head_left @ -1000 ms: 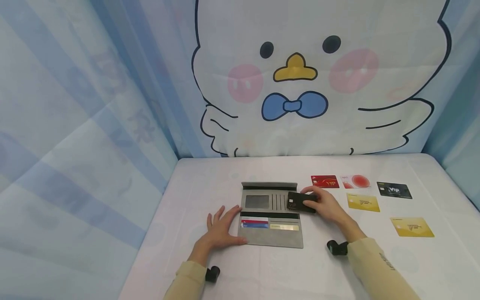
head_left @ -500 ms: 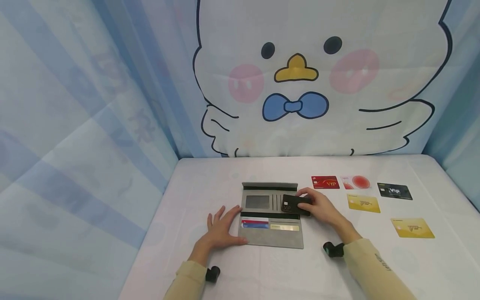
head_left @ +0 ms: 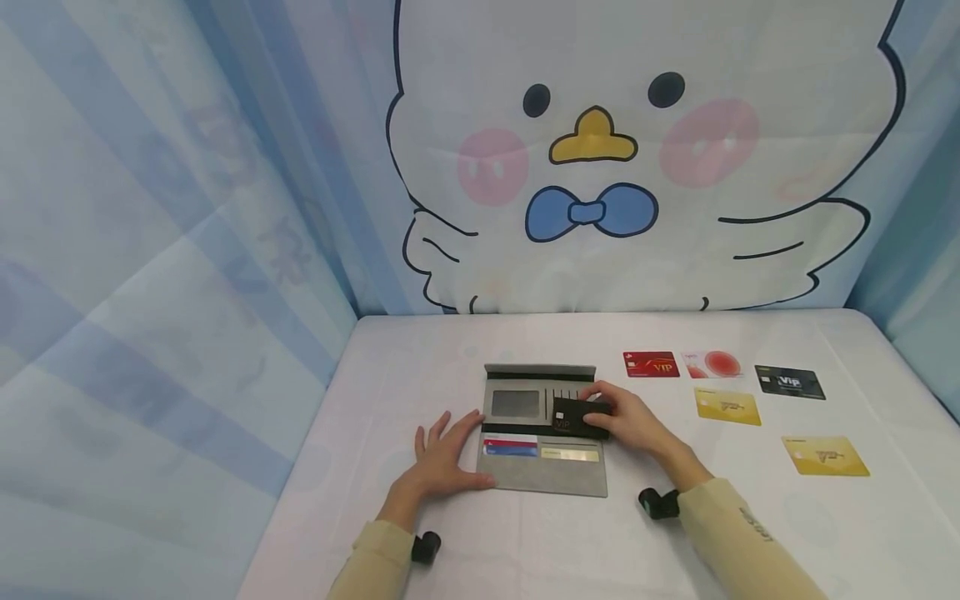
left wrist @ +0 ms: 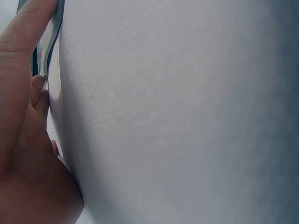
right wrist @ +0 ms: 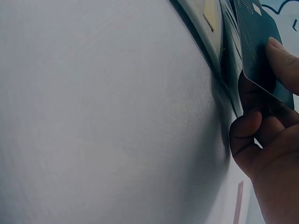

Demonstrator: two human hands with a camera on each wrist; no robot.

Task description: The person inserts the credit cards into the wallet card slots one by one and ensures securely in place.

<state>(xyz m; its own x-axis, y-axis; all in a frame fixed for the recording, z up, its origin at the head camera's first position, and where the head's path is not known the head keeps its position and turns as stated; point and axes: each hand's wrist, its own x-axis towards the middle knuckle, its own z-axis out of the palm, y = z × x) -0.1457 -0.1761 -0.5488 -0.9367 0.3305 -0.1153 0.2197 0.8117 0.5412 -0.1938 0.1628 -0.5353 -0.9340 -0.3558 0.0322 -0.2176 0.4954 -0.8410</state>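
A grey wallet [head_left: 540, 482] lies unfolded on the table, with a red-and-blue card [head_left: 510, 447] and a gold card [head_left: 570, 454] in its lower slots. My left hand [head_left: 441, 462] has its fingers spread and touches the wallet's left edge with thumb and fingertips. In my right hand [head_left: 633, 425] a black VIP card [head_left: 572, 419] is pinched between thumb and fingers, over the right side of the wallet's upper half. The right wrist view shows the thumb on the face of the black card [right wrist: 257, 51], its far edge beside the wallet [right wrist: 205, 28].
To the right lie a red VIP card [head_left: 651, 364], a white card with a red circle [head_left: 712, 364], a second black VIP card [head_left: 790, 382] and two gold cards, one nearer [head_left: 825, 456], one farther [head_left: 727, 407]. A cartoon-printed curtain [head_left: 592, 275] hangs behind the table.
My right hand has carried the black VIP card left and slightly toward me, from the wallet's right edge to over its upper slots. The left hand stays in place.
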